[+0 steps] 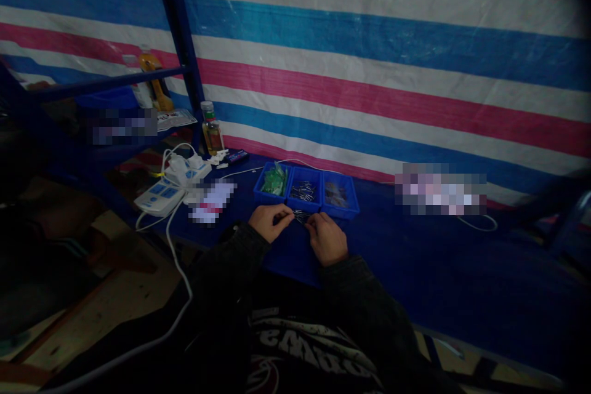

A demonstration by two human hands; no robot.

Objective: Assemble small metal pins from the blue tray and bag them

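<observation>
My left hand (270,222) is at the front of the blue bins, thumb and fingertips pinched together. Facing it from the right, my right hand (329,240) is closed in a similar pinch. Several thin, dark metal pieces (301,216) lie between the fingertips; what each hand holds is too small to make out. Just beyond stand three joined blue bins: the left bin (257,189) has green plastic material (275,180), the middle bin (305,203) has slim shiny metal pieces (303,189), and the right bin (353,197) has small brownish pieces (336,193).
On the left are a white power strip (159,196) with cables, a lit phone (212,202) and a bottle (212,130). A blue metal frame (184,49) rises behind them. Striped sheeting (369,61) hangs behind the blue table (415,258). A blurred-out item (441,189) lies at right.
</observation>
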